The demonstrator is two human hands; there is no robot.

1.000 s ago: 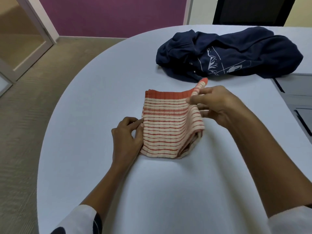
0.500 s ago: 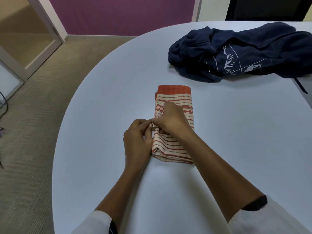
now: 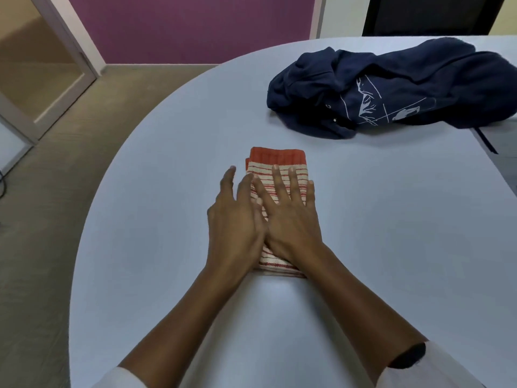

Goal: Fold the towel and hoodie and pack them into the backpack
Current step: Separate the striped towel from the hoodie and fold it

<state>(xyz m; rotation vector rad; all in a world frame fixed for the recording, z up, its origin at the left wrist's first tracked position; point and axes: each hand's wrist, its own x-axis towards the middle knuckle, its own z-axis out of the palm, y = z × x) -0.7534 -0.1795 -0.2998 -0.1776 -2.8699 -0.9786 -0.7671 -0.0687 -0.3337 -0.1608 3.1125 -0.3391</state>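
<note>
Fingers (image 3: pixel 282 183) of both hands are lying straight and spread, pressing the folded towel (image 3: pixel 277 159) flat on the tabletop (image 3: pixel 363 233). Soft, light, apt to unfold; likely best pinched along its folded edges.

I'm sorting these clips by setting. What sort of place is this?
Probably an office or meeting room: a large rounded white table, a glass-panelled door by a purple wall, and carpeted floor. The towel and hoodie look brought in.
</note>
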